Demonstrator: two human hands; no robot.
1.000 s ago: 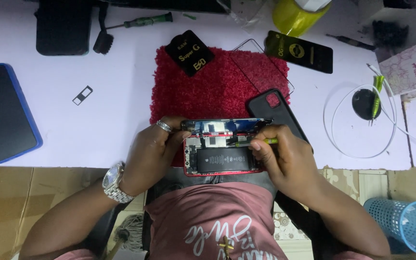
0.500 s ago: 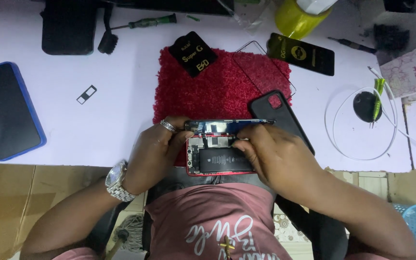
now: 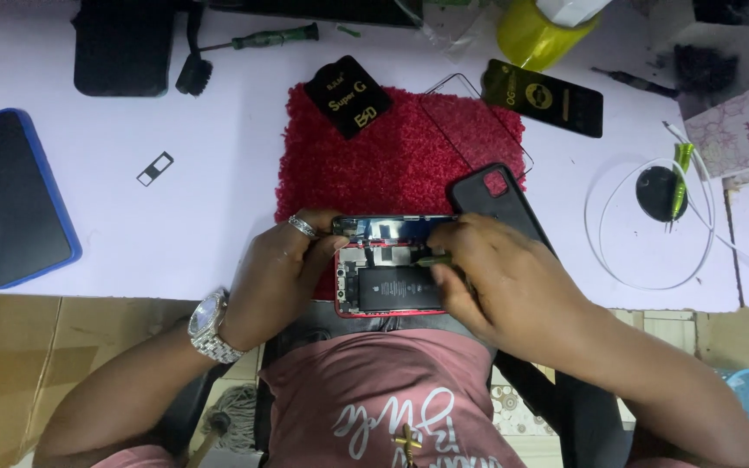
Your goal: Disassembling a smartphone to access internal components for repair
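While opened, phone [image 3: 387, 282] between both hands.

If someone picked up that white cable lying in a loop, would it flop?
Probably yes: the thin white cable lies curled in a loose loop on the white table, so it looks bendy and light. It would likely sag and uncoil rather than hold shape.

left hand [image 3: 277, 276]: fingers curled, gripping, wrist bent inward | right hand [image 3: 498, 277]: fingers pinched closed, knuckles up, forearm angled in
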